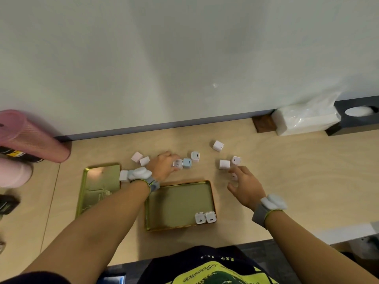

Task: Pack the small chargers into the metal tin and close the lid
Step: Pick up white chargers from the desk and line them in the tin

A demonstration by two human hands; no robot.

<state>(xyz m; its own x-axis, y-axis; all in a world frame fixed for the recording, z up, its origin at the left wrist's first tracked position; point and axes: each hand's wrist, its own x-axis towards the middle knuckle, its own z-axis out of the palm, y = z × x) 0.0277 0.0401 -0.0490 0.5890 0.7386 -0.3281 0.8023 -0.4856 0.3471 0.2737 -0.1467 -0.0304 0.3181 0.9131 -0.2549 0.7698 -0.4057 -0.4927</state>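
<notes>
The open gold metal tin (174, 203) lies on the wooden desk in front of me with two white chargers (205, 217) in its near right corner. Its lid (96, 189) rests upside down to the left. Several small chargers are scattered beyond the tin. My left hand (163, 165) reaches over the tin's far edge, and its fingers close around a pink-edged charger (178, 163) beside a blue charger (187, 163). My right hand (245, 184) hovers right of the tin with a small charger (234, 176) under its fingertips, near two white chargers (224, 164).
A pink rolled mat (30, 136) lies at the left edge of the desk. A tissue pack (305, 119) and a dark wooden block (263, 124) stand at the back right against the wall. One lone charger (217, 145) sits further back.
</notes>
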